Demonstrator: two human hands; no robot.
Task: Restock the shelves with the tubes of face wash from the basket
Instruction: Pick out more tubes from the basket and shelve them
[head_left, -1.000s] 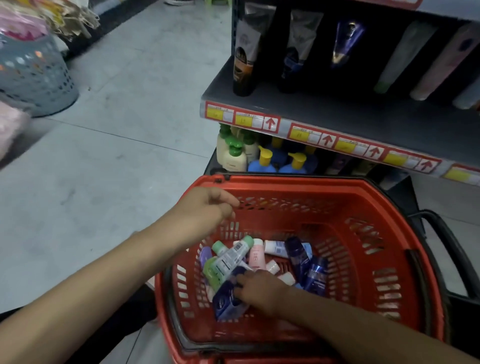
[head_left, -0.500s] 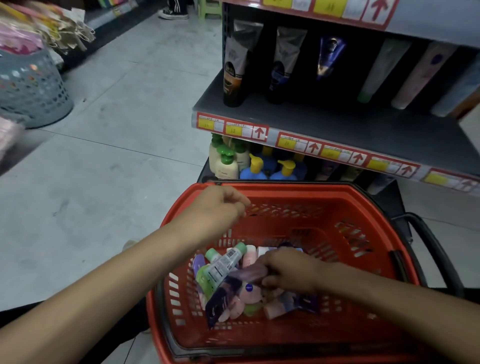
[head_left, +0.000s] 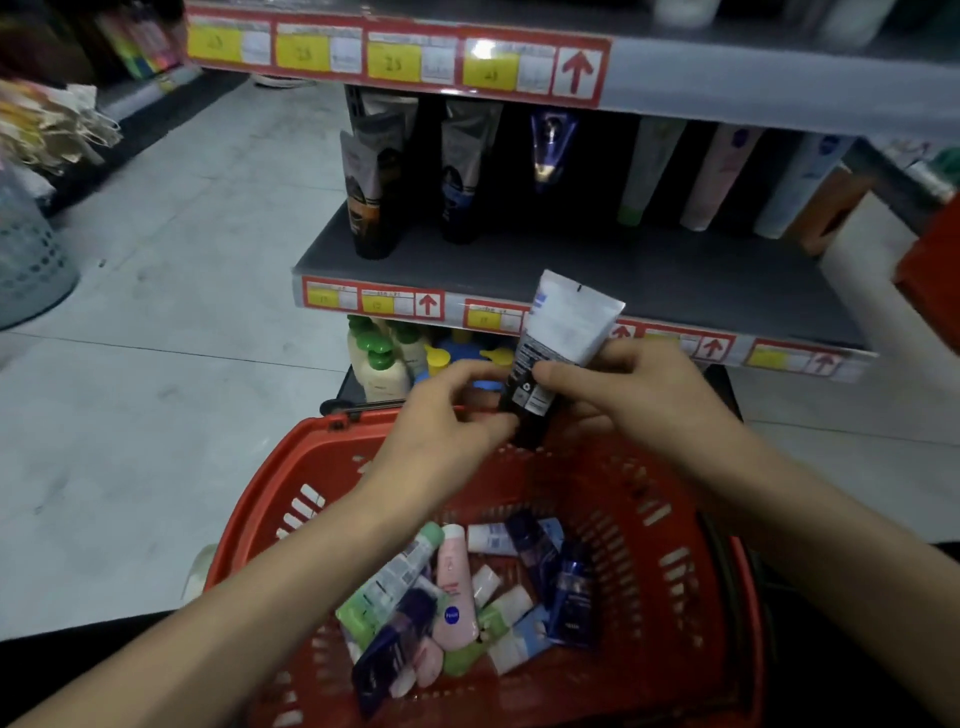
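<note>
A grey-and-black face wash tube (head_left: 558, 343) stands upright, cap down, above the far rim of the red basket (head_left: 727, 597). My right hand (head_left: 623, 400) grips its lower half with the thumb across the label. My left hand (head_left: 447, 421) pinches the tube's dark cap end from the left. Several more tubes (head_left: 457, 587) in pink, green, white and dark blue lie heaped in the basket's bottom. Just behind the held tube is the grey shelf (head_left: 675, 280), where tubes (head_left: 371, 187) stand along the back.
Pump bottles (head_left: 384, 358) with green and yellow tops fill the lowest shelf behind the basket. A higher shelf edge (head_left: 395, 60) with yellow price tags overhangs. A grey laundry basket (head_left: 26, 260) stands at the left on the tiled floor (head_left: 171, 312).
My right hand lifted a tube out of the basket's heap up to shelf height. My left hand left the basket rim and took hold of the tube's lower end. The view tilted upward.
</note>
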